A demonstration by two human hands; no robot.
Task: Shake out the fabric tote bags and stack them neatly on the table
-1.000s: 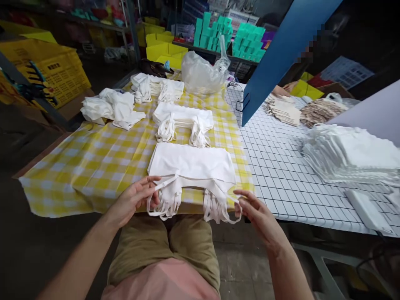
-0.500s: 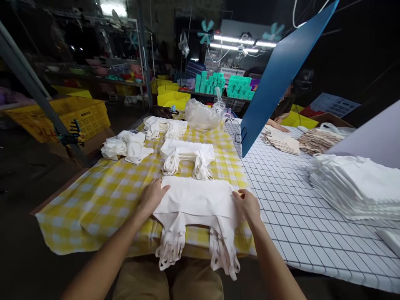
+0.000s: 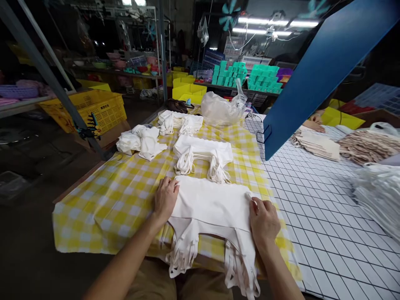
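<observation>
A stack of white strappy tops (image 3: 215,202) lies in front of me, its straight hems at the far side. The thin straps hang in two bunches over the near table edge. My left hand (image 3: 165,199) is closed on the stack's far left corner, fingers curled at the edge. On the opposite side my right hand (image 3: 264,221) pinches the far right corner between thumb and bent fingers. Just beyond lies a second stack of white tops (image 3: 204,150), straps towards me. Farther back sits another stack of tops (image 3: 179,121), with a crumpled white pile (image 3: 142,141) at its left.
A yellow checked cloth (image 3: 109,208) covers my table. To the right are a white grid-patterned surface (image 3: 315,216), a slanting blue panel (image 3: 315,79), beige fabric stacks (image 3: 315,143) and a white stack (image 3: 376,196). A co-worker's hand (image 3: 314,125) rests behind the panel. A clear plastic bag (image 3: 221,109) stands behind.
The view has swung left, so everything sits farther right. Both hands stay at the top stack's sides; their fingers are now more curled at its corners.
</observation>
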